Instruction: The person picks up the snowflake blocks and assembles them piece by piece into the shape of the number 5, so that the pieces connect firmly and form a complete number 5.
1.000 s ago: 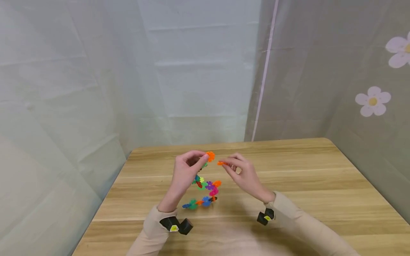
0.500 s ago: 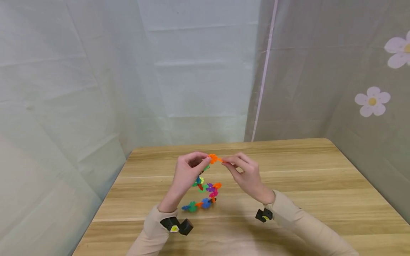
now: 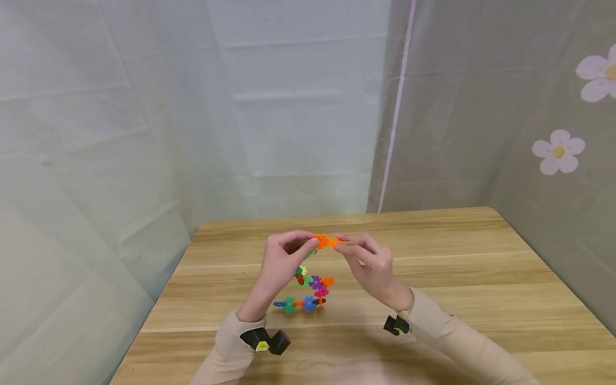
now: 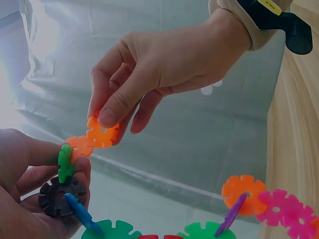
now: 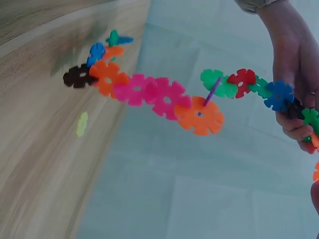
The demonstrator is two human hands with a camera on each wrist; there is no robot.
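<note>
Joining an orange disc [image 4: 102,133] to our chain [image 3: 308,289].
Our right hand [image 3: 370,264] pinches the disc; at nine o'clock, our left hand [image 3: 281,262] pinches the chain's top.

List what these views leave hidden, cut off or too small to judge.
- Head view: whether the loose orange disc has slotted into the chain is too small to tell; fingers cover it.
- Left wrist view: the left hand and lower chain discs are cut by the frame's edges.
- Right wrist view: the right hand is almost wholly cut off at the right edge; its orange disc barely shows.
</note>
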